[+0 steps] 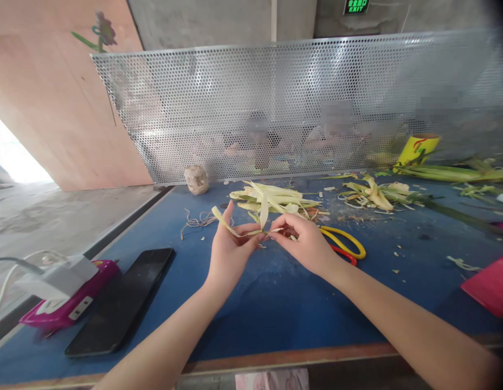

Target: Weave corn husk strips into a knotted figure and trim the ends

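Note:
Between my two hands is a pale green-yellow strip of plant leaf [264, 211], perhaps corn husk, with one end standing up and another crossing my left palm. My left hand [232, 245] pinches it between thumb and fingers. From the other side my right hand [299, 237] pinches the same strip at its middle, fingertips nearly touching the left ones. Behind the hands lies a pile of similar pale strips [284, 196]. Scissors with yellow and red handles [349, 239] lie beside my right wrist, their blades hidden. A tangle of thin string [197, 221] lies left of my left hand.
A ball of twine [197, 180] stands near the perforated metal screen [219, 108]. At left are a black phone [123, 300] and a magenta power strip [72, 303] with plugs. More leaves [375, 195], a yellow tube [418, 150] and a red object [491, 284] are at right. People sit behind the screen.

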Motion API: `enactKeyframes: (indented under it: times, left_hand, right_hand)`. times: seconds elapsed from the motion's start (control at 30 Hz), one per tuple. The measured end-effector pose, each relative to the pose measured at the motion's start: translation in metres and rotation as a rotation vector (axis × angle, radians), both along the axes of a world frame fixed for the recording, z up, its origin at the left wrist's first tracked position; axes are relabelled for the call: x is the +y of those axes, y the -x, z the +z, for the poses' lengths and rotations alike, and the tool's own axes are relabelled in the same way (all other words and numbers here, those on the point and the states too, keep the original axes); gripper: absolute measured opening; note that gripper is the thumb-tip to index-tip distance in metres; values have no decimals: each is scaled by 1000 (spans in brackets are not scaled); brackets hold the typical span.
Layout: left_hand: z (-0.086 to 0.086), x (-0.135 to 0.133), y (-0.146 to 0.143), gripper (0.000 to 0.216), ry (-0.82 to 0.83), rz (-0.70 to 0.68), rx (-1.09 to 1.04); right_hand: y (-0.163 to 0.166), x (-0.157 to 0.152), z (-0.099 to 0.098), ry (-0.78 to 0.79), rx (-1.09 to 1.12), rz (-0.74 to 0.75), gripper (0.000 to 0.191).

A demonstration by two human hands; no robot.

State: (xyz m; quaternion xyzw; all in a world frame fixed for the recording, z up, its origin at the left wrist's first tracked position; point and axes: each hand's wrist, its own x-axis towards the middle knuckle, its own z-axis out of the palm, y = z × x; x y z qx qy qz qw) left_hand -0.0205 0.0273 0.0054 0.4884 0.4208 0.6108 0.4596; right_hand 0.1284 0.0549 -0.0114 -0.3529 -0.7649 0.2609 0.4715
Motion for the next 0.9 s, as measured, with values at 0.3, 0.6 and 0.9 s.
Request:
enactKeyframes:
  times: [0.3,0.6,0.9]
  left_hand:
    - [-1,-1,1,89,-37,16,73]
    - [0,2,0,86,38,12,-72]
    - [-2,6,3,91,161,-92,-197]
  right_hand:
    - [4,4,-2,360,270,104,16]
    - [2,4,0,530,338,224,17]
    - [-5,2,3,-174,-121,24,19]
